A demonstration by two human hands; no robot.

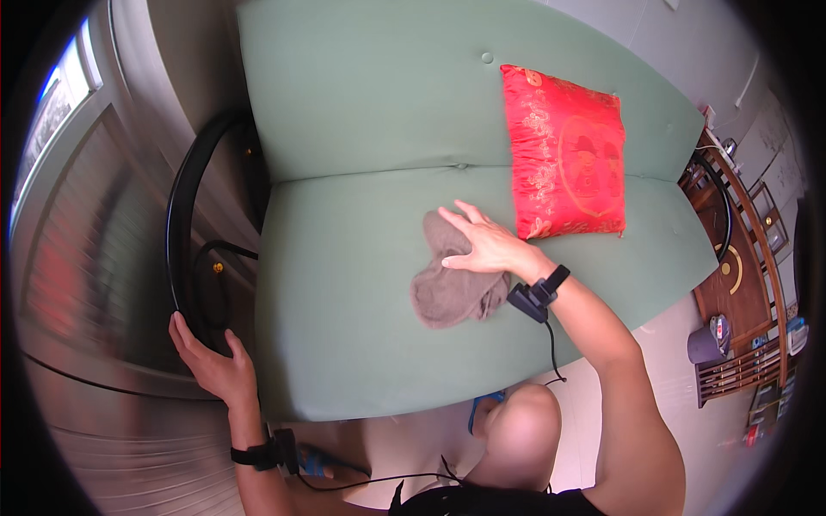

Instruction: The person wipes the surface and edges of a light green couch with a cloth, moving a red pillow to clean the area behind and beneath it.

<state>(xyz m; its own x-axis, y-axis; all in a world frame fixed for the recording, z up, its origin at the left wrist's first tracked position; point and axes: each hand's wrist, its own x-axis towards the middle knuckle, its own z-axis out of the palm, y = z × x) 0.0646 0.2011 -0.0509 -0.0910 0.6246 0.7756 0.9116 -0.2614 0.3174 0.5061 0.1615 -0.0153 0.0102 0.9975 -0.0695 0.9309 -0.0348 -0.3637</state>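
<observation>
A crumpled grey-brown cloth (447,298) lies on the seat of a green sofa (344,258). My right hand (486,243) rests on top of this cloth with thumb and fingers spread; whether it also pinches a fold, I cannot tell. At the sofa's left side, my left hand (217,363) is at the front end of a curved black armrest (179,219), fingers stretched out and thumb apart. Its fingertips seem to touch the armrest. Each wrist wears a black strap with a small device and a cable.
A red patterned cushion (568,155) leans on the backrest, just beyond my right hand. Grey cabinet-like panels (95,224) stand close on the left. Over to the right are a grey bin (707,340) and brown wooden furniture (731,267). My knee (520,430) is near the sofa's front edge.
</observation>
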